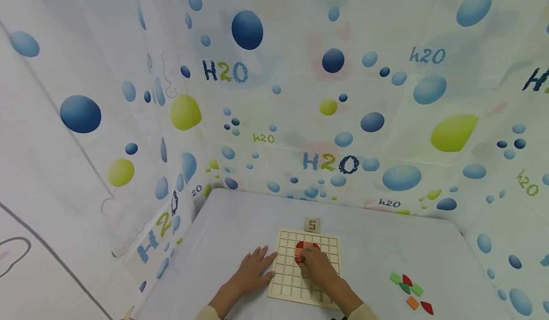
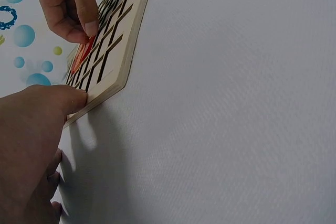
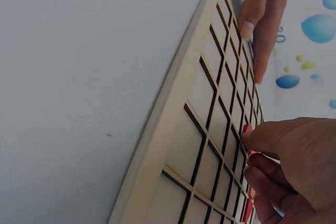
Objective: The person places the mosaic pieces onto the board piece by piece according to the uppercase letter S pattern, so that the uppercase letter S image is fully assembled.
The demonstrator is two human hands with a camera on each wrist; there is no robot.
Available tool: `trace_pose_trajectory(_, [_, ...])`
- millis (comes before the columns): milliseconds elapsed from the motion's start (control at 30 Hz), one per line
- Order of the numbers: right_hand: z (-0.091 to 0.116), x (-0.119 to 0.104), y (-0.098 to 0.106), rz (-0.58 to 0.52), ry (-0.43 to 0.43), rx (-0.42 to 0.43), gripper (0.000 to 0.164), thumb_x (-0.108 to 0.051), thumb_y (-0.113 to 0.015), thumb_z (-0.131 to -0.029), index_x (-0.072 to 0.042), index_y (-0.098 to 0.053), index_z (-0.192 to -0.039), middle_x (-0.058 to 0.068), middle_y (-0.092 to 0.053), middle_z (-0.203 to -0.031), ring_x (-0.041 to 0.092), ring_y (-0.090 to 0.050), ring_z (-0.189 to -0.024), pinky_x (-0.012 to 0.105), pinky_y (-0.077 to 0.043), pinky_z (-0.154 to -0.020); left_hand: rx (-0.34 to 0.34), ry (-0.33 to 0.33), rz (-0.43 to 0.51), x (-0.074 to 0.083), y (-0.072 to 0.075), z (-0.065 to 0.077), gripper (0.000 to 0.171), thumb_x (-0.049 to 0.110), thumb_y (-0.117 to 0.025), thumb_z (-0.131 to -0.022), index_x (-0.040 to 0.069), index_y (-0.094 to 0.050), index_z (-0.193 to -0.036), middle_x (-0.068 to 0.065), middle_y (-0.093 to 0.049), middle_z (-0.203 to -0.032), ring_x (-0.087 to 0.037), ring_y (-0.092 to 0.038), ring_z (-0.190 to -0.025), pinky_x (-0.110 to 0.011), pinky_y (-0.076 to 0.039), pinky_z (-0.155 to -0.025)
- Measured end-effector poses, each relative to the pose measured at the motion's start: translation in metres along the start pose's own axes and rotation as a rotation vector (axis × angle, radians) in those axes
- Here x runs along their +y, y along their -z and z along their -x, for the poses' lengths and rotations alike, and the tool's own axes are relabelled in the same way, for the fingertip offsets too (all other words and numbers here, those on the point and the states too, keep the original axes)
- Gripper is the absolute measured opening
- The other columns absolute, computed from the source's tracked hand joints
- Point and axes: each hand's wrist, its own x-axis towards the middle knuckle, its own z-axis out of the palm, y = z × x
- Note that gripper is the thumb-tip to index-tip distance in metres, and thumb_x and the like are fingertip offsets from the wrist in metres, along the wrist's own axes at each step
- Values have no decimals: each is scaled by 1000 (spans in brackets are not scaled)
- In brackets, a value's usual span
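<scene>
A wooden grid board [image 1: 286, 289] lies on the white table in the head view. My right hand [image 1: 318, 264] is over its upper middle, where red and orange [image 1: 308, 245] pieces sit in the cells. In the right wrist view the right thumb and curled fingers pinch a small red piece [image 3: 247, 128] at the grid. Part of that piece is hidden by the hand. My left hand [image 1: 254, 268] lies flat with spread fingers at the board's left edge. The left wrist view shows the left thumb [image 2: 73, 98] resting on the board's rim.
To the right of the board lie loose pieces: light green squares [image 1: 416, 289], a dark green piece [image 1: 405, 288], red curved pieces [image 1: 426, 307] and an orange square [image 1: 412, 303]. A small tile with a 5-like figure [image 1: 312, 225] stands behind the board. Bubble-printed curtains [image 1: 296, 120] surround the table.
</scene>
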Motion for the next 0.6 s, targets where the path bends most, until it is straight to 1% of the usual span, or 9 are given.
trace_pose_trajectory(67, [1, 1, 4, -38, -14, -4, 4, -8, -76, -95, -10, -73, -95, -1, -66, -95, 19, -63, -86, 42, -56, -71, -1, 2, 0, 0, 1, 0, 58, 38, -65, -103, 19, -52, -157, -22, -39, -167, -48, -32, -155, -72, -25, -122])
trace_pose_trajectory(133, [5, 5, 11, -108, -54, -14, 3, -6, -73, -95, -9, -72, -94, 1, -67, -96, 23, -64, -89, 48, -55, -74, -3, 3, 0, -1, 0, -1, 58, 39, -65, -103, 19, -53, -157, -22, -39, -167, -48, -32, -155, -72, -25, -122])
trace_pose_trajectory(233, [15, 19, 22, -201, -134, -10, 3, -4, -72, -95, -7, -72, -96, 3, -66, -96, 24, -64, -91, 50, -56, -78, -7, 5, -8, -1, -3, -3, 59, 40, -64, -104, 19, -52, -157, -21, -39, -167, -48, -32, -155, -72, -25, -122])
trace_pose_trajectory(267, [19, 26, 26, -220, -168, -8, 2, -4, -71, -95, -6, -72, -97, 3, -65, -96, 23, -63, -91, 48, -55, -78, -9, 7, -13, -2, -4, -3, 59, 41, -64, -104, 20, -52, -157, -21, -39, -167, -48, -32, -155, -72, -25, -122])
trace_pose_trajectory(367, [32, 51, 36, -207, -282, 14, 5, -6, -72, -95, -8, -72, -100, 3, -64, -98, 20, -63, -92, 45, -56, -80, -11, 12, -19, -2, -6, -4, 59, 42, -63, -104, 20, -51, -158, -20, -38, -168, -47, -32, -156, -71, -25, -122])
trace_pose_trajectory(467, [45, 77, 49, -165, -406, 29, 11, -8, -73, -93, -7, -71, -104, 5, -65, -101, 21, -64, -93, 47, -57, -84, -15, 17, -20, -2, -6, -3, 60, 41, -63, -104, 20, -50, -158, -20, -37, -168, -47, -31, -156, -70, -25, -123])
trace_pose_trajectory(533, [56, 94, 61, -143, -465, 40, 16, -8, -74, -92, -5, -71, -107, 9, -66, -104, 24, -65, -94, 49, -57, -85, -15, 17, -23, -2, -5, -3, 60, 41, -64, -104, 20, -50, -158, -20, -37, -168, -47, -31, -156, -71, -25, -123])
trace_pose_trajectory(600, [68, 111, 74, -125, -497, 42, 19, -7, -74, -92, -2, -70, -110, 13, -66, -106, 27, -66, -95, 51, -58, -86, -15, 16, -24, -2, -4, -3, 60, 41, -64, -104, 19, -50, -158, -20, -37, -168, -47, -31, -156, -71, -24, -123])
